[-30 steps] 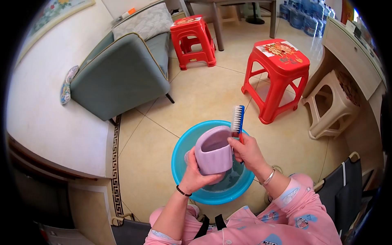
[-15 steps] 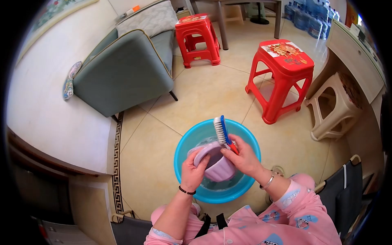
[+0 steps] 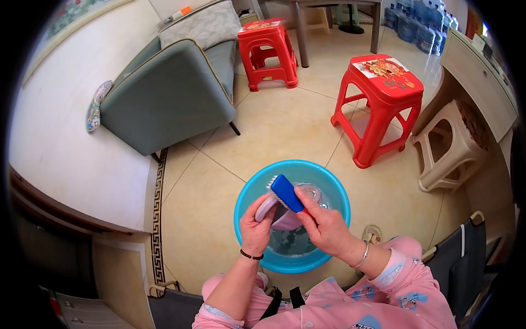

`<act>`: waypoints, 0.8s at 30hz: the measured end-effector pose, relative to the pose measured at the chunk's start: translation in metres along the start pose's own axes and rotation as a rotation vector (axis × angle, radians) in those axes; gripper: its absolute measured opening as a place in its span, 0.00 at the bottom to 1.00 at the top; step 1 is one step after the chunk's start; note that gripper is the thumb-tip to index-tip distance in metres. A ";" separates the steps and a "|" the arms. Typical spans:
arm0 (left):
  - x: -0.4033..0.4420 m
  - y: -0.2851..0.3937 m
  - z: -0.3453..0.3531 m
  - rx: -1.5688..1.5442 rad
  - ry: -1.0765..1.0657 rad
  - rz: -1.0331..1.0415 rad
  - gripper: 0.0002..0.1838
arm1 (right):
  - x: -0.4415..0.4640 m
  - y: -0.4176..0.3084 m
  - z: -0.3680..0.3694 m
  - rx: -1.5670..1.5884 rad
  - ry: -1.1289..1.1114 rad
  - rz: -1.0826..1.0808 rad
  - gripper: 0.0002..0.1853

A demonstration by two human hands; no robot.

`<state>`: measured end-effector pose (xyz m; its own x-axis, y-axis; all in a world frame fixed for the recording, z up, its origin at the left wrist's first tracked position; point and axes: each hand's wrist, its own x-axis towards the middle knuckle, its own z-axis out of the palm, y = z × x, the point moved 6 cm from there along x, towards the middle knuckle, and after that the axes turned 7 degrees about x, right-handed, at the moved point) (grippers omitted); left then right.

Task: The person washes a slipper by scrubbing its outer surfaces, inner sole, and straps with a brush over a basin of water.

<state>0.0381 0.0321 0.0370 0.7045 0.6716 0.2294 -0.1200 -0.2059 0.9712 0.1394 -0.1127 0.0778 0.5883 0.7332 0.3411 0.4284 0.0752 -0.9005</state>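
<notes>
My left hand [image 3: 255, 228] grips the rim of a lilac fluted plastic pot [image 3: 286, 221], which is tilted and partly hidden behind the brush and my fingers. In my right hand [image 3: 330, 226] is a scrub brush [image 3: 285, 191] with a blue back, white bristles and a red handle. Its bristles face left and meet the pot's rim or sit very close to it. Both hands are over a turquoise basin [image 3: 237, 211] holding water. A pale round shape shows in the water behind the brush; I cannot tell what it is.
A red stool [image 3: 378, 104] stands ahead to the right, with another red stool [image 3: 268, 55] farther back. A grey-green armchair [image 3: 170, 98] is at the left. On the right, a beige stool [image 3: 446, 142] sits under a counter [image 3: 476, 77]. Water bottles [image 3: 419, 27] are at the back.
The brush has turned from upright, bristles left, to lying across the pot with its blue back showing. The pot has tipped, so its inside is less visible.
</notes>
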 end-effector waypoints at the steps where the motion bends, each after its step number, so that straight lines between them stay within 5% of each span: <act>1: 0.000 -0.002 0.000 0.001 -0.001 0.000 0.17 | 0.001 0.003 -0.001 -0.007 0.042 -0.034 0.25; 3: -0.001 -0.006 -0.003 -0.005 0.013 -0.023 0.17 | 0.005 0.008 -0.005 -0.012 0.085 -0.068 0.25; 5: 0.000 -0.009 -0.003 -0.111 0.016 -0.049 0.16 | 0.012 0.030 -0.011 0.070 0.054 0.194 0.24; 15: 0.002 -0.015 -0.010 -0.269 -0.017 -0.139 0.17 | 0.010 0.012 -0.004 0.135 0.069 0.080 0.25; 24: 0.003 -0.015 -0.014 -0.457 -0.026 -0.119 0.17 | 0.010 0.044 -0.009 0.051 0.039 0.251 0.25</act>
<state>0.0321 0.0471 0.0240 0.7484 0.6525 0.1190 -0.3290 0.2094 0.9208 0.1699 -0.1083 0.0437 0.6981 0.7068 0.1143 0.2310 -0.0711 -0.9704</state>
